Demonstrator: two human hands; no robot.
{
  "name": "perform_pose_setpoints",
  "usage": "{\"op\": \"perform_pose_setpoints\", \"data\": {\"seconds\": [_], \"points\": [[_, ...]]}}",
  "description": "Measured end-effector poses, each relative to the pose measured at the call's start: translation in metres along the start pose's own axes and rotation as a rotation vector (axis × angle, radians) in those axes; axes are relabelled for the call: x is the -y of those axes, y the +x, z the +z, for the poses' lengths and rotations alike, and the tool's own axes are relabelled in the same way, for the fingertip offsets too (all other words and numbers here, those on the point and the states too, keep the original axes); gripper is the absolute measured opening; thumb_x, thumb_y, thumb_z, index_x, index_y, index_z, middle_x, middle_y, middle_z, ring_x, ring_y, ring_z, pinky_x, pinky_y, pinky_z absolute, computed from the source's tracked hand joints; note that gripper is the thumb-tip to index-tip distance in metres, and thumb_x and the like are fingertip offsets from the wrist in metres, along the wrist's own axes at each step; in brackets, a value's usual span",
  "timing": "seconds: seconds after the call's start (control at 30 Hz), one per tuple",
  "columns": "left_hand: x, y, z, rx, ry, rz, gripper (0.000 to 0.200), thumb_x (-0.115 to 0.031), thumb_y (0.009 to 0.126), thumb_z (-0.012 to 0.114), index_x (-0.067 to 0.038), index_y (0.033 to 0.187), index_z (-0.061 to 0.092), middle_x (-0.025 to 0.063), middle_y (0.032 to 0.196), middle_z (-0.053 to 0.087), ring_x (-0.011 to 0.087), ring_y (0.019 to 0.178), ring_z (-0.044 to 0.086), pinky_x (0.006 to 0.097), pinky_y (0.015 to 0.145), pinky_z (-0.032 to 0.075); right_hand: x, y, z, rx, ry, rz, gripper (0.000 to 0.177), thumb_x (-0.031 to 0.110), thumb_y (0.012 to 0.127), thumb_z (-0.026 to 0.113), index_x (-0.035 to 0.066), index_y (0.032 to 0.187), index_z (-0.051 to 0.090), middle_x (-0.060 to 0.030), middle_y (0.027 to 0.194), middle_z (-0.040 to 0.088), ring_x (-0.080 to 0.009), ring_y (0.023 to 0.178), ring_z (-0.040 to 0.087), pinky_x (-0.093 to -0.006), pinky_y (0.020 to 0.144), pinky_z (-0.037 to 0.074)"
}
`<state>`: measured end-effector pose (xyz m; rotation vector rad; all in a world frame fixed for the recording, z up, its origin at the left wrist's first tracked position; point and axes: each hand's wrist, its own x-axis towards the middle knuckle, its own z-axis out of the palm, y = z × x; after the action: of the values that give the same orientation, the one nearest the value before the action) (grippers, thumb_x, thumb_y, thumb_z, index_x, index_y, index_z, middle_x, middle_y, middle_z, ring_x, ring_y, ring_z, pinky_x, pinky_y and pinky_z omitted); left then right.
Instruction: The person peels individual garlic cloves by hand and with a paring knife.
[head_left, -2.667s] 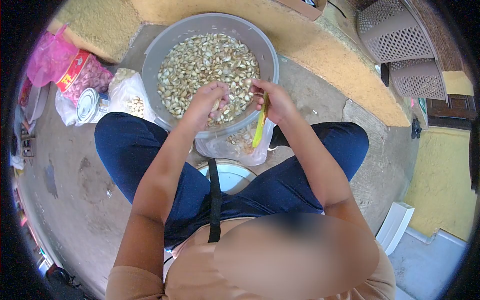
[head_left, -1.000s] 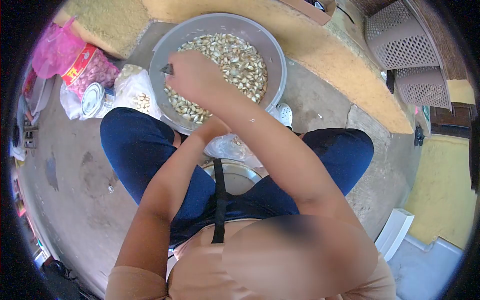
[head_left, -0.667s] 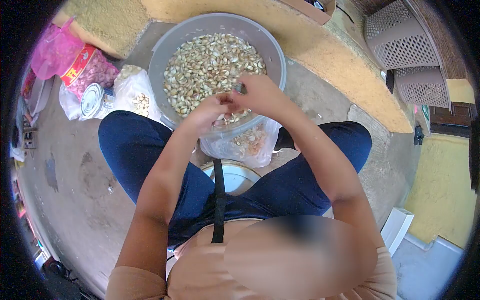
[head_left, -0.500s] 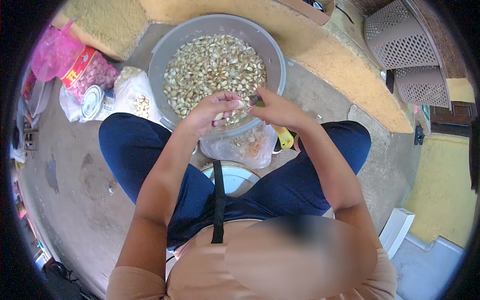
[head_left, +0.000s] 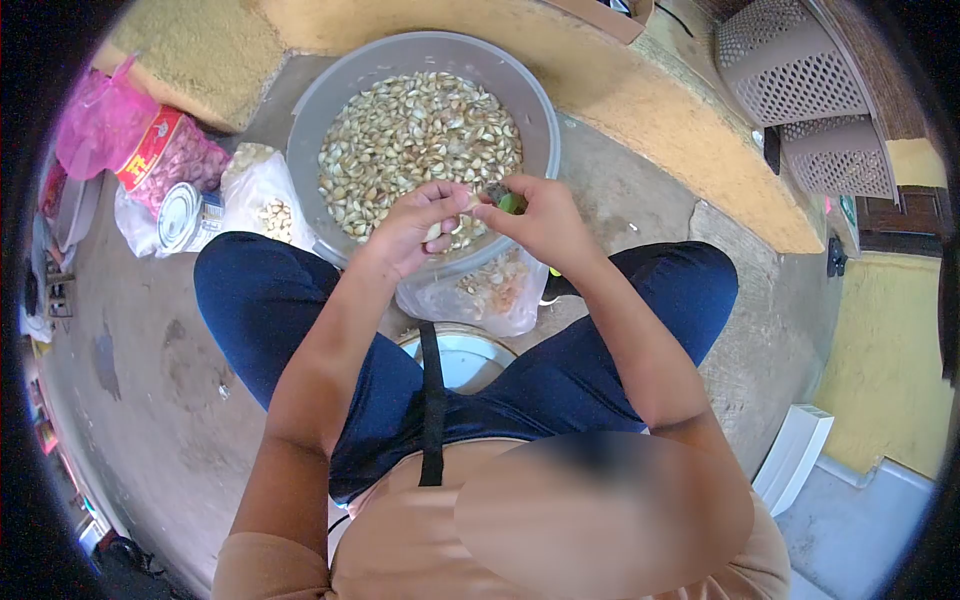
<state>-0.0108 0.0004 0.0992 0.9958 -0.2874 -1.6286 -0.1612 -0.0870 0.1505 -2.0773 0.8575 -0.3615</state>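
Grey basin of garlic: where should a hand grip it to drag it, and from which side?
Probably best to take the grey basin by its right rim, coming in over the concrete floor. The near rim is under the left hand, holding a clove, and the right hand, holding a knife; a white bag crowds the left.

left hand (head_left: 415,225): pinches clove (head_left: 468,204) | right hand (head_left: 542,218): grips knife (head_left: 510,203) | over basin (head_left: 310,110)
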Motion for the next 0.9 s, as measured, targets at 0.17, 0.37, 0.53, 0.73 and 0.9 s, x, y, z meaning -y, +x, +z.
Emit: {"op": "perform_pose_setpoints", "data": {"seconds": [0.17, 0.37, 0.53, 0.73, 0.9], "points": [[0.002, 0.0, -0.002, -0.006, 0.085, 0.067, 0.015, -0.013, 0.076, 0.061, -0.005, 0.085, 0.052, 0.0012, 0.075, 0.052, 0.0034, 0.053, 0.041, 0.0151, 0.037, 0.027, 0.0, -0.001, -0.002, 0.031, 0.026, 0.013, 0.03, 0.026, 0.067, 0.064, -0.002, 0.076, 0.059, -0.0187, 0.061, 0.054, -0.0262, 0.054, 0.054, -0.0346, 0.051, 0.041], [-0.007, -0.006, -0.002, 0.047, 0.18, -0.003, 0.013, -0.013, 0.075, 0.062, -0.005, 0.079, 0.053, 0.0015, 0.072, 0.053, 0.0034, 0.047, 0.039, 0.0148, 0.036, 0.026, -0.007, 0.001, -0.009, 0.204, 0.035, -0.084, 0.024, 0.021, 0.069, 0.062, -0.002, 0.075, 0.057, -0.0125, 0.057, 0.052, -0.0177, 0.052, 0.048, -0.0308, 0.05, 0.038], [-0.008, -0.007, -0.007, 0.161, 0.185, -0.101, 0.015, -0.013, 0.073, 0.064, -0.003, 0.08, 0.055, 0.0021, 0.07, 0.055, 0.0029, 0.047, 0.04, 0.0147, 0.037, 0.026, -0.008, 0.0, -0.012, 0.429, 0.107, -0.096, 0.015, 0.013, 0.07, 0.06, 0.0, 0.077, 0.057, -0.002, 0.054, 0.047, -0.0079, 0.052, 0.041, -0.025, 0.047, 0.034], [0.005, -0.003, 0.005, -0.116, 0.512, 0.178, 0.014, -0.014, 0.069, 0.067, -0.003, 0.076, 0.059, 0.0023, 0.069, 0.058, 0.0066, 0.055, 0.049, 0.0187, 0.047, 0.037, -0.015, 0.002, -0.003, 0.19, -0.01, -0.024, 0.027, 0.024, 0.065, 0.06, -0.001, 0.074, 0.055, -0.0194, 0.061, 0.054, -0.0316, 0.056, 0.054, -0.0374, 0.054, 0.041], [0.019, -0.002, 0.019, -0.368, 0.855, 0.516, 0.014, -0.013, 0.068, 0.068, -0.002, 0.071, 0.061, 0.0044, 0.068, 0.06, 0.0112, 0.062, 0.055, 0.0244, 0.06, 0.044, -0.011, 0.001, 0.007, 0.012, -0.116, 0.056, 0.031, 0.028, 0.064, 0.059, -0.002, 0.072, 0.056, -0.0225, 0.06, 0.053, -0.037, 0.063, 0.055, -0.041, 0.058, 0.043]]}}
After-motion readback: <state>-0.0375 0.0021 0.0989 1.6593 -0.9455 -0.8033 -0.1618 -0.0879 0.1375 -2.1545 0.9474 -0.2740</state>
